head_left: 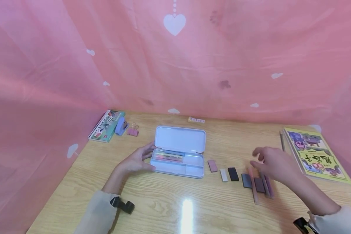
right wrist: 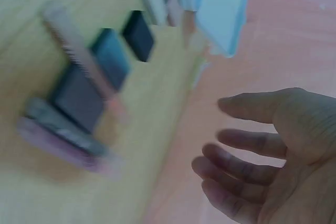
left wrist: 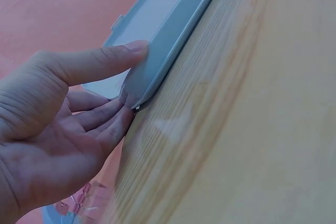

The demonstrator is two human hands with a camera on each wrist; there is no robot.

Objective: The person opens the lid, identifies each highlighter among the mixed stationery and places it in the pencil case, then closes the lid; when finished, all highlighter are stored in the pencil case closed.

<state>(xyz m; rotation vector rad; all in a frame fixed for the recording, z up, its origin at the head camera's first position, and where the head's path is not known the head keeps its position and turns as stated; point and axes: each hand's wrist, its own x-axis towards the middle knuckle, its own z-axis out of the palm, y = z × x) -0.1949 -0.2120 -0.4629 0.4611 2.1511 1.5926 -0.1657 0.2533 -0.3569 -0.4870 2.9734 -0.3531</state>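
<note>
A light-blue pencil case (head_left: 179, 169) lies with its lid (head_left: 180, 139) raised and several pens (head_left: 169, 156) in its back compartment. My left hand (head_left: 138, 158) grips the case's left end, thumb (left wrist: 107, 62) on the front side and fingers round the back corner. My right hand (head_left: 276, 162) hangs above the table at the right, fingers loosely bent and nothing held. Below it lie an orange pen (head_left: 253, 188), a grey pen (right wrist: 65, 127) and a purple pen (right wrist: 58, 145). The orange one lies across a blue-grey eraser (head_left: 246, 180) and beside a dark purple eraser (head_left: 259, 185).
A pink eraser (head_left: 212, 165), a white eraser (head_left: 223, 175) and a black eraser (head_left: 233, 174) lie right of the case. Books (head_left: 317, 154) stand at the right, another book (head_left: 106, 126), a stapler (head_left: 121, 126) and a pink binder clip (head_left: 133, 130) at the back left.
</note>
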